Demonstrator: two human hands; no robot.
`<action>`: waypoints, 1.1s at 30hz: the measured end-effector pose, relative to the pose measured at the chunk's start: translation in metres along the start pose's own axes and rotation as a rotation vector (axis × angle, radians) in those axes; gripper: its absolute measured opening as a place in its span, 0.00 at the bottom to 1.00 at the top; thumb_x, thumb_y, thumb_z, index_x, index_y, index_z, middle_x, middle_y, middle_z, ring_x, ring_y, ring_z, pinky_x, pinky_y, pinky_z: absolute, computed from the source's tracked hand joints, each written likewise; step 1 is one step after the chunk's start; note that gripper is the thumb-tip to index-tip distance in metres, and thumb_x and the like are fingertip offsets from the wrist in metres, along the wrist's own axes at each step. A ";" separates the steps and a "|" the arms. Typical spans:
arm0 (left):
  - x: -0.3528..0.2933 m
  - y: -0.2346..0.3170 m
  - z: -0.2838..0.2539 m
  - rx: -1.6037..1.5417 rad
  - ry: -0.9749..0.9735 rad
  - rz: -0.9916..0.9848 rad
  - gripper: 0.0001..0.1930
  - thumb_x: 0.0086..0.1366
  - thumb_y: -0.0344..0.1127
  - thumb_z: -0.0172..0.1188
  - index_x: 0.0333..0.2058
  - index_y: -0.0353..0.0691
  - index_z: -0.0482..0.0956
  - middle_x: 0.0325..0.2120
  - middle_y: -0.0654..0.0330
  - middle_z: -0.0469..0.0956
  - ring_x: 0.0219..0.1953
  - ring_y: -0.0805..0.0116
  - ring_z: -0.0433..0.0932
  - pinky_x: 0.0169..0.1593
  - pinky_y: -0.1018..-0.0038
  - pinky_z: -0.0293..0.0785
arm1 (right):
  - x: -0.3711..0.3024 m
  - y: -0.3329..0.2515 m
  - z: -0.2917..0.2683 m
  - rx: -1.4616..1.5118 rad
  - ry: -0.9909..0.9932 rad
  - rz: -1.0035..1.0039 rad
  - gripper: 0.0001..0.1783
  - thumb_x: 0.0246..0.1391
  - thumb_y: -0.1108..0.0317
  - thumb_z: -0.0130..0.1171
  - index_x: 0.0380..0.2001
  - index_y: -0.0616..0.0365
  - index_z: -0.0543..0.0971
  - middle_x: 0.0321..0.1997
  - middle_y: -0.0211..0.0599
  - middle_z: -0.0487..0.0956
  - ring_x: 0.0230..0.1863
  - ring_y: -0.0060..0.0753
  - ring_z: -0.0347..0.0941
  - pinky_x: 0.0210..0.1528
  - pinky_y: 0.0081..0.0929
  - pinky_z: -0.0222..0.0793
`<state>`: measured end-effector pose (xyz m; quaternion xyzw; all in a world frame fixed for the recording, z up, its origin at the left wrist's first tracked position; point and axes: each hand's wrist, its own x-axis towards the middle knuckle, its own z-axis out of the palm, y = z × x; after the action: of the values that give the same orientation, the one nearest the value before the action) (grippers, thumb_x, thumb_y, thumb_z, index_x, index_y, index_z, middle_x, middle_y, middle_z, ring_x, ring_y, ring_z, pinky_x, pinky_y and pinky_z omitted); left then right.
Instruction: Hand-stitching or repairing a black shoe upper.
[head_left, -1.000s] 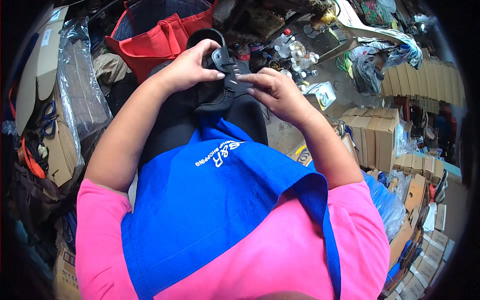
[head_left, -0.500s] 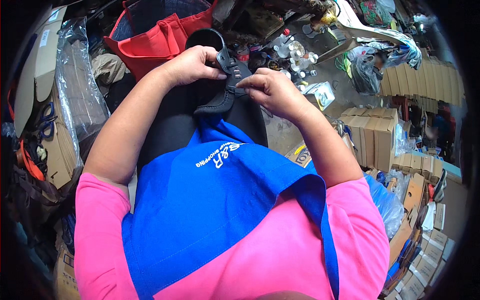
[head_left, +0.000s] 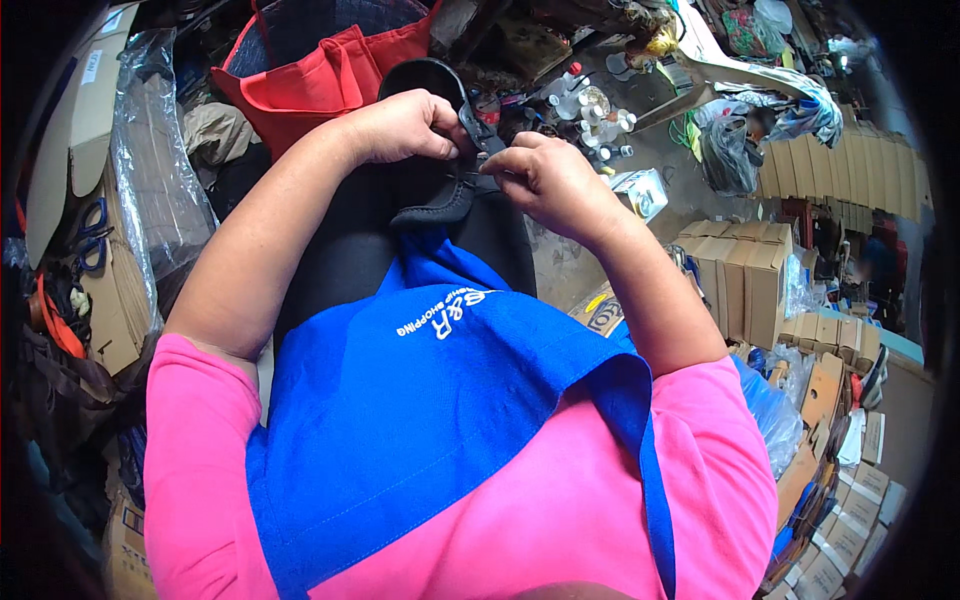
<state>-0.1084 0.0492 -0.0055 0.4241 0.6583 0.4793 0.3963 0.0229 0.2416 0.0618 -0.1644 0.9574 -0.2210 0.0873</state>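
Note:
A black leather shoe upper (head_left: 436, 212), with thick stitching along its lower edge, rests over my dark-clad lap. My left hand (head_left: 408, 126) is closed on its raised side, thumb and fingers pinching the edge of the black leather. Just to the right, my right hand (head_left: 553, 182) is closed in a pinch at the upper's right edge. A thin needle-like sliver shows near its fingertips, too small to tell for certain. Below the upper, a blue apron (head_left: 400, 400) covers my front and partly tucks under it.
Behind the upper stands an open red bag (head_left: 320, 78). Small bottles (head_left: 600, 120) cluster beyond my right hand. Stacked cardboard boxes (head_left: 740, 270) rise at the right. Blue-handled scissors (head_left: 93, 237) and a clear plastic sheet (head_left: 155, 180) lie at the left.
My left hand has shifted slightly right, and the upper's raised side has tilted, so its row of slots shows less. My right hand stays close to the same edge, still pinched.

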 end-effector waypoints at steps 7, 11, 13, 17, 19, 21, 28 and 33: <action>0.001 -0.001 0.000 0.027 -0.005 0.022 0.10 0.53 0.27 0.62 0.36 0.36 0.83 0.33 0.60 0.75 0.41 0.65 0.74 0.51 0.71 0.68 | -0.007 0.005 0.013 0.174 0.071 0.123 0.11 0.45 0.70 0.58 0.35 0.53 0.82 0.33 0.43 0.77 0.39 0.47 0.76 0.41 0.38 0.72; 0.000 0.005 0.003 0.093 0.045 -0.012 0.11 0.52 0.32 0.66 0.36 0.37 0.84 0.33 0.60 0.75 0.40 0.66 0.74 0.49 0.71 0.68 | -0.005 -0.002 0.007 -0.022 0.041 0.082 0.12 0.45 0.70 0.58 0.35 0.54 0.82 0.34 0.43 0.78 0.39 0.46 0.76 0.42 0.38 0.72; -0.001 0.003 0.004 0.098 0.061 -0.015 0.11 0.52 0.33 0.66 0.36 0.38 0.84 0.33 0.60 0.75 0.40 0.67 0.74 0.49 0.71 0.68 | -0.002 -0.012 0.002 -0.072 0.031 0.065 0.12 0.45 0.69 0.58 0.35 0.54 0.82 0.34 0.43 0.78 0.39 0.46 0.76 0.42 0.38 0.72; 0.000 0.001 0.005 0.036 0.073 -0.010 0.12 0.51 0.33 0.67 0.35 0.38 0.84 0.33 0.61 0.75 0.41 0.67 0.73 0.49 0.72 0.67 | -0.006 -0.003 0.006 0.094 0.039 0.161 0.12 0.45 0.70 0.57 0.35 0.55 0.83 0.33 0.44 0.78 0.39 0.47 0.76 0.43 0.38 0.72; 0.001 -0.002 0.005 0.055 0.073 -0.009 0.12 0.51 0.34 0.68 0.35 0.38 0.84 0.33 0.61 0.75 0.41 0.67 0.73 0.49 0.72 0.67 | -0.006 -0.002 0.007 0.129 0.050 0.159 0.12 0.45 0.70 0.56 0.35 0.55 0.83 0.34 0.44 0.78 0.38 0.46 0.76 0.43 0.37 0.72; 0.001 -0.004 0.004 0.074 0.071 -0.006 0.12 0.51 0.34 0.68 0.35 0.38 0.84 0.33 0.61 0.75 0.41 0.67 0.73 0.49 0.72 0.67 | -0.006 -0.002 0.006 0.164 0.062 0.158 0.12 0.46 0.70 0.56 0.35 0.55 0.83 0.34 0.44 0.78 0.38 0.46 0.77 0.43 0.37 0.73; 0.003 -0.005 0.007 -0.002 0.076 -0.033 0.12 0.52 0.33 0.67 0.36 0.39 0.84 0.34 0.62 0.75 0.41 0.68 0.73 0.50 0.72 0.67 | -0.006 -0.001 0.004 0.238 0.039 0.214 0.12 0.47 0.70 0.56 0.35 0.56 0.83 0.34 0.45 0.78 0.38 0.44 0.77 0.43 0.35 0.73; 0.005 -0.011 0.007 -0.013 0.067 -0.009 0.12 0.52 0.32 0.67 0.37 0.39 0.84 0.35 0.62 0.75 0.42 0.68 0.73 0.51 0.72 0.67 | -0.005 0.005 0.012 0.266 0.066 0.157 0.10 0.51 0.74 0.55 0.36 0.57 0.82 0.29 0.37 0.75 0.30 0.28 0.74 0.33 0.25 0.70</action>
<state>-0.1059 0.0541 -0.0187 0.4023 0.6700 0.4958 0.3786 0.0291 0.2428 0.0489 -0.0685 0.9319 -0.3435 0.0938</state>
